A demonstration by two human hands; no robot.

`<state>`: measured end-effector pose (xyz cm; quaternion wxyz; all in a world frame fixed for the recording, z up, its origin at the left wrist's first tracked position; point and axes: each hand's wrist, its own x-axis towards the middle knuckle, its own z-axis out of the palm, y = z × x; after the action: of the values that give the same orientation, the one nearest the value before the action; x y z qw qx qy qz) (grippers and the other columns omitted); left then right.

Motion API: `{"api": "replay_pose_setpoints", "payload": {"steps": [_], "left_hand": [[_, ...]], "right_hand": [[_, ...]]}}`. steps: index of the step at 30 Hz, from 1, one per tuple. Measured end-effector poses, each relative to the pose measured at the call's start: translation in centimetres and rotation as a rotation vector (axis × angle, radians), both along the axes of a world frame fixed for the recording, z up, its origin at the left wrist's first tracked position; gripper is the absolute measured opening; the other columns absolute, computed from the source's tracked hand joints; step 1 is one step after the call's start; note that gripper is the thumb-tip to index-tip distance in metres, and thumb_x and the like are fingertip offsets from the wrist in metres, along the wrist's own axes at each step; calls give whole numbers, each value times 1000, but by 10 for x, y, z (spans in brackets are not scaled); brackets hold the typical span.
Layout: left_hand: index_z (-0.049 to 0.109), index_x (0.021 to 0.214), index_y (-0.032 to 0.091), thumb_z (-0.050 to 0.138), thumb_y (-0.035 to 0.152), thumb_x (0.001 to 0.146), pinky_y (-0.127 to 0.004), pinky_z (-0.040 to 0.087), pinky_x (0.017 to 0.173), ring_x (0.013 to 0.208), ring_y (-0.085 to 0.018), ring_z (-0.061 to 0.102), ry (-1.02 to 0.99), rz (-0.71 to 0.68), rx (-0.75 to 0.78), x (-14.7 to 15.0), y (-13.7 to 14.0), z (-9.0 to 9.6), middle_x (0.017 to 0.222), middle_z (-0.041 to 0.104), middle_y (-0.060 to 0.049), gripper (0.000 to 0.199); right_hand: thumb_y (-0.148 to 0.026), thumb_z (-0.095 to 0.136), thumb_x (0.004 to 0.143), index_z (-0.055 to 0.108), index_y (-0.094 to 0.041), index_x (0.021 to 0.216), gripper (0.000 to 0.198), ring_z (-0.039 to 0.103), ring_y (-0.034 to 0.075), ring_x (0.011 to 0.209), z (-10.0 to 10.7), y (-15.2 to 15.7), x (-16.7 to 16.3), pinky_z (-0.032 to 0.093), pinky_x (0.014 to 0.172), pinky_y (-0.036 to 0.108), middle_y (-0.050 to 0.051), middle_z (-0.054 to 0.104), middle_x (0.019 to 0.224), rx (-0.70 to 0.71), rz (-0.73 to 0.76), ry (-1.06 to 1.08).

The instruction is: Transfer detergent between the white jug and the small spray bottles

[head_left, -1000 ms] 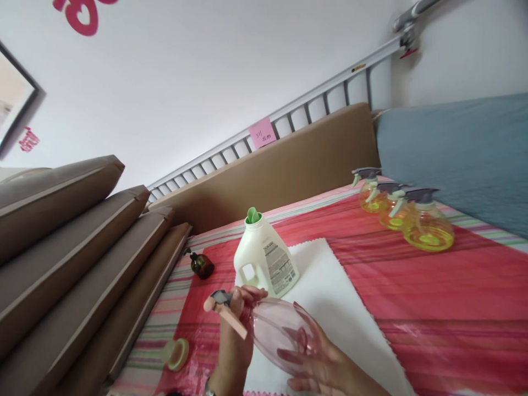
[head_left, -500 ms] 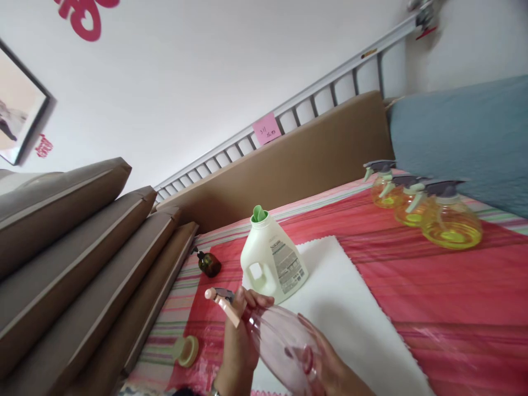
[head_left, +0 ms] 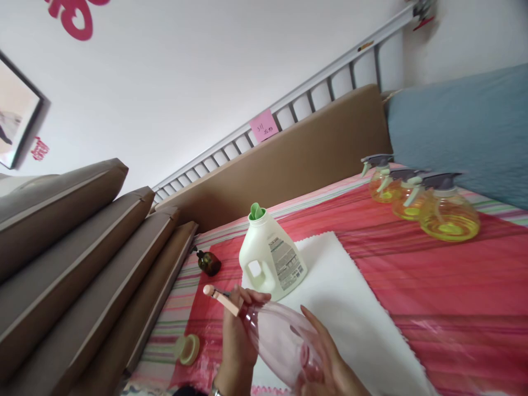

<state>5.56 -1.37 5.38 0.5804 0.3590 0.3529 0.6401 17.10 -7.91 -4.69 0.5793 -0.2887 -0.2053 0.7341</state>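
Hands come first, low in the view: the left hand (head_left: 236, 344) is closed around the neck of a clear pink plastic spray bottle (head_left: 277, 342), just under its peach trigger head (head_left: 221, 297), and the right hand (head_left: 330, 366) lies with spread fingers against the round body of the bottle, supporting it from the side. The bottle is tilted, the head pointing up and to the left, and it is held above the near edge of a white cloth mat (head_left: 346, 308). To the left, a pale green round cap (head_left: 187, 349) lies on the red striped tablecloth (head_left: 433, 275). Behind the hands a cream plastic detergent jug (head_left: 270, 258) with an open green spout stands on the mat, and a small dark brown bottle (head_left: 208, 262) stands beside it to the left. Farther right, three yellow transparent spray bottles (head_left: 424, 201) with grey heads stand in a row, near a blue cushion (head_left: 457, 126). A pink sticky note (head_left: 263, 125) is on the grey rail (head_left: 313, 88) at the back.
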Motion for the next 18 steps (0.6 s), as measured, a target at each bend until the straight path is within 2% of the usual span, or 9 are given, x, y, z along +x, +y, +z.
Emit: {"api": "replay_pose_setpoints", "payload": {"steps": [2, 5, 10, 12, 15, 17, 18], "left_hand": [[53, 55, 18, 61, 32, 77, -33, 46, 71, 65, -20, 65, 11, 14, -21, 1, 0, -1, 57, 64, -1, 27], [56, 58, 18, 63, 33, 74, -35, 46, 75, 73, -23, 66, 6, -41, -42, 1, 0, -1, 63, 68, -3, 23], [62, 62, 16, 65, 37, 72, -33, 46, 73, 74, -23, 66, -29, -120, -65, -3, -1, 1, 66, 68, -5, 24], [63, 63, 16, 65, 37, 72, -33, 47, 71, 77, -24, 66, -20, -154, -66, -5, -3, 3, 67, 68, -6, 23], [63, 62, 15, 65, 36, 72, -33, 47, 68, 78, -25, 66, -23, -196, -61, -6, -4, 7, 67, 68, -6, 23], [62, 60, 15, 66, 36, 70, -34, 47, 69, 75, -25, 66, -33, -170, -72, -6, -3, 9, 63, 67, -6, 23], [60, 59, 16, 66, 35, 70, -33, 47, 69, 73, -24, 66, -33, -139, -84, -5, -2, 9, 61, 66, -5, 23]], "right_hand": [[-29, 85, 45, 32, -35, 131, 101, 58, 14, 65, -3, 1, -1, 46, 56, 28, 11, 48, 125, 100, -65, -113], [-30, 83, 45, 29, -32, 129, 100, 59, 15, 63, -10, 8, -1, 44, 52, 28, 11, 49, 118, 95, -12, -140], [-49, 82, 45, 13, -29, 133, 114, 59, 14, 46, -14, 16, 4, 40, 42, 25, 6, 59, 98, 39, 172, -66], [-61, 75, 51, 20, -25, 132, 104, 59, 13, 43, -9, 14, 7, 40, 41, 23, 5, 65, 87, -5, 241, -8], [-74, 49, 69, 46, -18, 117, 74, 63, 15, 55, 1, 8, 11, 45, 50, 23, 5, 67, 70, -109, 376, 167], [-77, 39, 72, 53, -16, 109, 73, 64, 18, 64, 4, 7, 10, 49, 58, 25, 7, 66, 66, -134, 413, 222], [-77, 44, 70, 51, -18, 113, 73, 64, 18, 65, 3, 7, 9, 49, 58, 27, 8, 67, 73, -116, 380, 194]]}}
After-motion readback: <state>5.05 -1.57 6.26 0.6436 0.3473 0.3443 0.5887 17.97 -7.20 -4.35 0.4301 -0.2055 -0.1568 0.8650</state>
